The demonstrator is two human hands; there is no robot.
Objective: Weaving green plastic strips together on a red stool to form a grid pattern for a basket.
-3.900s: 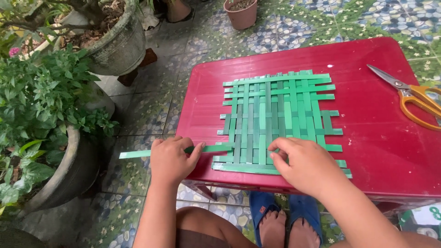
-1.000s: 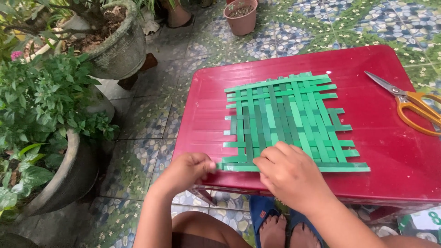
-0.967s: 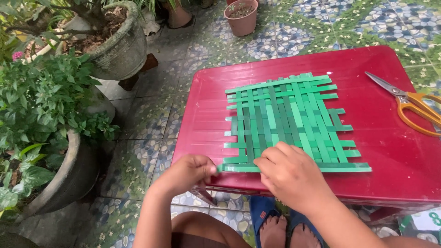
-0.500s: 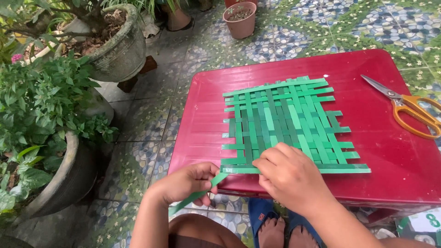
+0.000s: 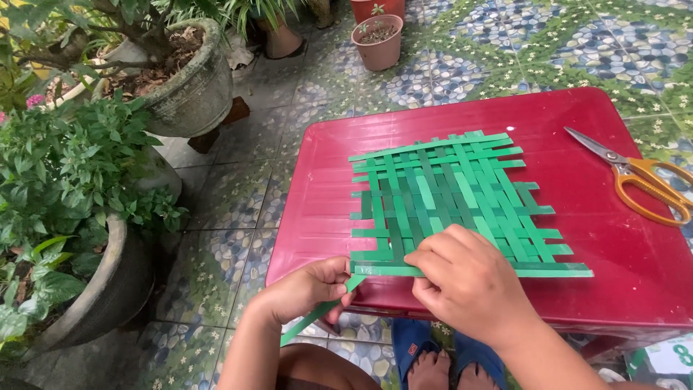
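Observation:
A mat woven from green paper strips (image 5: 451, 202) lies on a red plastic table (image 5: 613, 238). My left hand (image 5: 307, 289) pinches a loose green strip (image 5: 317, 312) at the table's near left edge; the strip hangs down past the edge. My right hand (image 5: 469, 282) rests on the mat's near edge, fingers pressing the lowest horizontal strip (image 5: 548, 272). The two hands are close together at the mat's near left corner.
Orange-handled scissors (image 5: 635, 180) lie at the table's far right. Potted plants (image 5: 79, 180) stand to the left, a stone pot (image 5: 191, 87) and small terracotta pots (image 5: 379, 43) behind. The floor is patterned tile. My feet in blue sandals (image 5: 440, 354) show under the table.
The long strip sticking out left has been pushed into the mat as its lowest row. My left hand has since taken hold of a loose strip at the table's edge.

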